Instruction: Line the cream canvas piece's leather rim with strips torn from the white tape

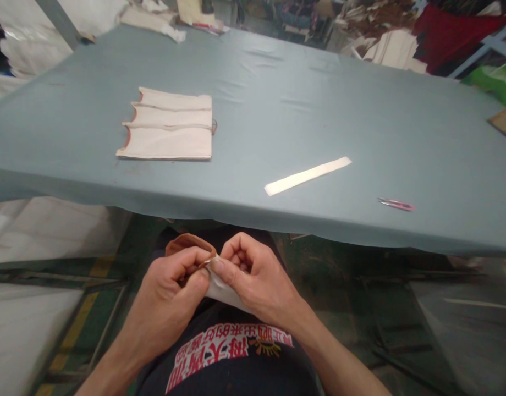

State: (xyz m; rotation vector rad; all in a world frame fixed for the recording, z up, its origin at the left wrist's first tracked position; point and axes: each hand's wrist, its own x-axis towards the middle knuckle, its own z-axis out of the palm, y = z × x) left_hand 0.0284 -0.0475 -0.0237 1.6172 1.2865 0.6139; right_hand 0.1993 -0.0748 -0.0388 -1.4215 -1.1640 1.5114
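Note:
A piece of white fabric with a brown edge or lining [224,291] is pinched between both hands, over my lap and in front of the table. My left hand [172,289] grips its brown-edged side, thumb and fingers closed. My right hand [253,269] is closed on the white part right beside it, the thumb pressing on the cloth. The brown part loops up behind the left fingers. On the table lie several cream fabric pieces with brown curved edges [170,140], overlapping in a stack. A cream strip [306,176] and pink-handled thread snips [395,204] lie to the right.
The table [253,126] has a grey-green cover that hangs over its near edge. Fabric scraps [154,25] lie at its far left corner. Beyond the far side are a dark red cloth [451,36] and piled material. A green item [492,82] is at the right.

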